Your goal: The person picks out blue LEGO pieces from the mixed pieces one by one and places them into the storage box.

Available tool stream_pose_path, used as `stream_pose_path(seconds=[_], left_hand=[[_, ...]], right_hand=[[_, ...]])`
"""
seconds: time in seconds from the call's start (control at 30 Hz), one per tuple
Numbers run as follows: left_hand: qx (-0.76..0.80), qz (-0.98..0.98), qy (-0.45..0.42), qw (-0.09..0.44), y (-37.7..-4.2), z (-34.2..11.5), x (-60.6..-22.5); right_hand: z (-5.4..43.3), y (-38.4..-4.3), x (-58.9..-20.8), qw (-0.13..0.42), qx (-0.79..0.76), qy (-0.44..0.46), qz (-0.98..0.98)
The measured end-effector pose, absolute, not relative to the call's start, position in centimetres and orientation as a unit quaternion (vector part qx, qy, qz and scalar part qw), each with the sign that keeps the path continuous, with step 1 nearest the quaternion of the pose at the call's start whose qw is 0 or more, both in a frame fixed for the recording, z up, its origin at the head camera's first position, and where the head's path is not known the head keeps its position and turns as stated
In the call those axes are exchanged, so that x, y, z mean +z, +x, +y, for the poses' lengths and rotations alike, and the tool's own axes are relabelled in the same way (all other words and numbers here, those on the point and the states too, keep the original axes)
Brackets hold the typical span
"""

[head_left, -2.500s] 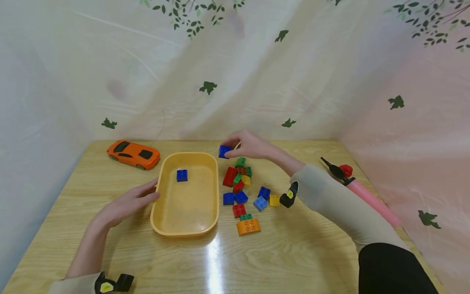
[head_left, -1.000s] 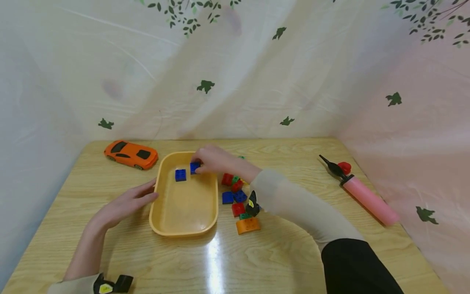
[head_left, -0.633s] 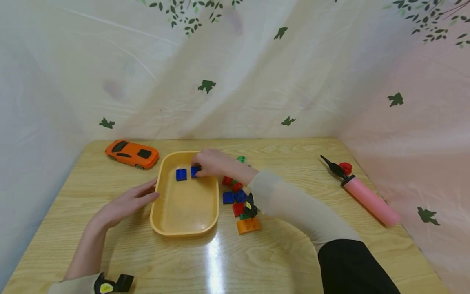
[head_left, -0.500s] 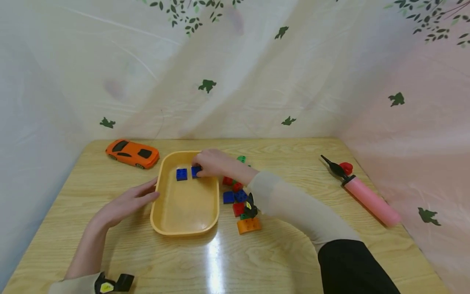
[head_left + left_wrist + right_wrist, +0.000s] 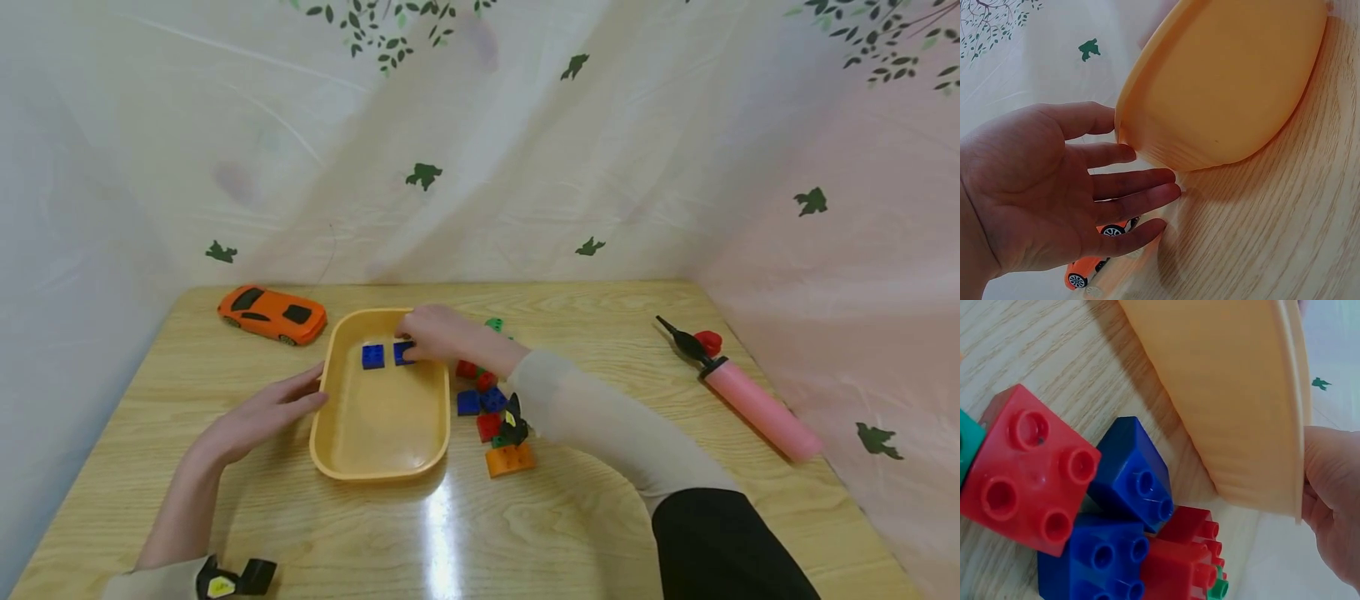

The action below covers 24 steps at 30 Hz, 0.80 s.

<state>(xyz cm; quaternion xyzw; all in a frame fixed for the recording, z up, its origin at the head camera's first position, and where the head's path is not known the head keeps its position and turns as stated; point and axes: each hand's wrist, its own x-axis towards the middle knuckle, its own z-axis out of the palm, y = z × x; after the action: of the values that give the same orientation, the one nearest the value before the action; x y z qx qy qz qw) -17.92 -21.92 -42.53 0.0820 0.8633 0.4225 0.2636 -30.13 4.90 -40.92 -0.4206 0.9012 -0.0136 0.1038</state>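
Observation:
A yellow plastic tray stands on the wooden table. Inside it, near the far end, lies a blue toy brick. Just to the right of that brick, my right hand reaches over the rim and pinches a second blue toy brick, partly covered by the fingers. In the right wrist view the tray wall hides the fingertips of the right hand. My left hand touches the tray's left side with extended fingers; the left wrist view has the spread left hand with fingertips at the tray's outer wall.
Loose toy bricks lie right of the tray, among them a red brick, a blue brick and an orange brick. My right forearm covers part of this pile. An orange toy car sits back left, a pink hand pump far right.
My right hand has carried a blue brick from behind the pile leftward into the tray, beside the first one. It has stayed there over the last half second. The left hand keeps its place.

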Motion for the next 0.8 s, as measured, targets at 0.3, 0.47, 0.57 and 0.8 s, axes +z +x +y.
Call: stream_pose_path(seconds=[0.3, 0.47, 0.57, 0.8], left_hand=[[0.430, 0.860, 0.087, 0.261, -17.9, -21.9, -42.6], [0.429, 0.860, 0.081, 0.264, -17.9, -22.0, -42.7], [0.431, 0.859, 0.082, 0.264, -17.9, -22.0, -42.7], [0.431, 0.861, 0.086, 0.257, -17.8, -22.0, -42.7]], right_hand=[[7.0, -30.6, -39.3, 0.095, -0.174, -0.391, 0.899], [9.2, -30.3, -38.7, 0.095, -0.278, -0.358, 0.886], [10.8, -29.9, -38.5, 0.089, -0.323, -0.344, 0.877], [14.8, -29.0, -38.6, 0.049, -0.387, -0.321, 0.863]])
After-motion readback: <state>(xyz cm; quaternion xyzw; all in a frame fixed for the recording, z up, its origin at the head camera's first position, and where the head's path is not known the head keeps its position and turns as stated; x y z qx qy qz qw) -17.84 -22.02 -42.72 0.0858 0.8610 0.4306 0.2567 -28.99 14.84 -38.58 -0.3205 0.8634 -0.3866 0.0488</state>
